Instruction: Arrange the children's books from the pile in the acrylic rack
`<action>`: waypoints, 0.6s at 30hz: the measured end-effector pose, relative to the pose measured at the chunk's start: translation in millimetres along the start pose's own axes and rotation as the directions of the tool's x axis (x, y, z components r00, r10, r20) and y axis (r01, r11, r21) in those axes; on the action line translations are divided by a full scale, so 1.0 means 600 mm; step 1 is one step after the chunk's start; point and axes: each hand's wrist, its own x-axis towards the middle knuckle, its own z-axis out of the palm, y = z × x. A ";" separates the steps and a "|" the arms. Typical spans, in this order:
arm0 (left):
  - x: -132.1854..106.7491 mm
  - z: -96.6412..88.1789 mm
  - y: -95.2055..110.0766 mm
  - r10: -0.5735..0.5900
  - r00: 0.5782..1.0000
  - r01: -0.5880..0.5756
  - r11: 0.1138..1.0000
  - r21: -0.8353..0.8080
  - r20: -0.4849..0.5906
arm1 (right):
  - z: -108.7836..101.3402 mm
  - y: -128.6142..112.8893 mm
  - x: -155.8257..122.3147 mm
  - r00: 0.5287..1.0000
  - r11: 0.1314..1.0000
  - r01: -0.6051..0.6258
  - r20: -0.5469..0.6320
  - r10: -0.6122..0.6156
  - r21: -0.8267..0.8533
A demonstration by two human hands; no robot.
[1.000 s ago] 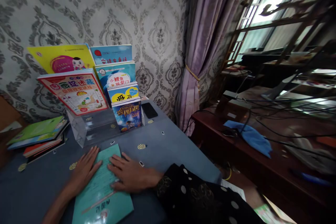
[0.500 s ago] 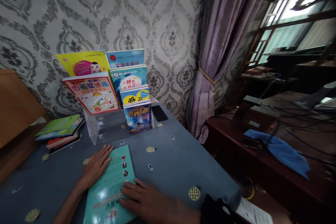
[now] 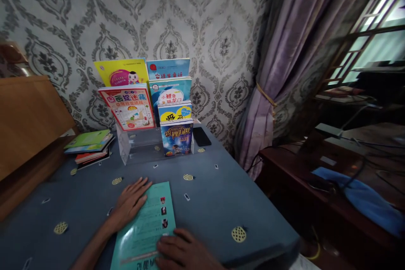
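A teal book (image 3: 144, 236) lies flat on the table before me, its printed text upside down from where I look. My left hand (image 3: 131, 202) rests palm down along its left edge, fingers stretched toward the upper corner. On the lower right part of the cover lies my right hand (image 3: 183, 251), fingers loosely extended and blurred a little. Beyond the book stands a clear acrylic rack (image 3: 142, 145). In it are a yellow book (image 3: 120, 71), a red-bordered book (image 3: 131, 109), several blue-covered books (image 3: 171, 93) and a dark blue book (image 3: 177, 139) at the front.
A stack of thin books (image 3: 90, 143) sits left of the rack, by a brown wooden panel (image 3: 31, 114). A black phone (image 3: 201, 136) lies right of it. Past the table's right edge are a purple curtain (image 3: 268, 71) and a reddish-brown desk (image 3: 284, 173) with cables and blue cloth (image 3: 360, 198).
The view has turned left. Both hands and the teal book have slid slightly right and toward me, away from the rack, uncovering a pineapple print beside my left hand.
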 end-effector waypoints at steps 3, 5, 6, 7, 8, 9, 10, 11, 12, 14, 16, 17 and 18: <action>-0.011 0.004 0.015 0.028 0.999 -0.028 0.999 -0.039 0.015 | -0.005 0.010 0.008 0.999 0.993 0.017 0.031 -0.021 0.117; -0.015 0.004 0.022 0.045 0.999 -0.044 0.995 -0.090 0.012 | -0.012 0.019 0.022 0.997 0.975 0.060 0.027 -0.067 0.213; -0.016 0.002 0.023 0.046 0.999 -0.044 0.990 -0.131 0.014 | -0.015 0.024 0.030 0.997 0.962 0.076 0.000 -0.078 0.261; -0.016 -0.002 0.024 0.038 0.999 -0.034 0.982 -0.188 0.018 | -0.018 0.027 0.038 0.997 0.947 0.075 -0.045 -0.064 0.311; -0.016 -0.007 0.024 0.024 0.999 -0.016 0.965 -0.261 0.028 | -0.021 0.030 0.047 0.995 0.932 0.057 -0.092 -0.026 0.358; -0.015 -0.012 0.022 0.001 0.999 0.013 0.937 -0.350 0.041 | -0.026 0.031 0.056 0.991 0.917 0.028 -0.131 0.027 0.399; -0.014 -0.018 0.019 -0.035 0.998 0.054 0.891 -0.452 0.050 | -0.032 0.032 0.065 0.984 0.903 -0.001 -0.160 0.077 0.429; -0.013 -0.023 0.015 -0.079 0.995 0.101 0.822 -0.561 0.063 | -0.040 0.033 0.074 0.974 0.890 -0.036 -0.182 0.132 0.454; -0.012 -0.026 0.011 -0.123 0.989 0.147 0.732 -0.665 0.083 | -0.051 0.033 0.083 0.961 0.874 -0.082 -0.195 0.197 0.479; -0.009 -0.027 0.002 -0.186 0.976 0.201 0.538 -0.819 0.117 | -0.075 0.037 0.102 0.917 0.820 -0.188 -0.202 0.344 0.541; -0.004 -0.020 -0.002 -0.239 0.968 0.180 0.448 -0.876 0.077 | -0.095 0.048 0.122 0.851 0.724 -0.282 -0.185 0.492 0.630; -0.001 -0.016 -0.002 -0.282 0.959 0.144 0.471 -0.870 0.007 | -0.101 0.057 0.131 0.820 0.685 -0.298 -0.189 0.540 0.664; 0.002 -0.012 -0.001 -0.330 0.940 0.105 0.527 -0.844 -0.089 | -0.104 0.067 0.139 0.799 0.660 -0.300 -0.197 0.569 0.689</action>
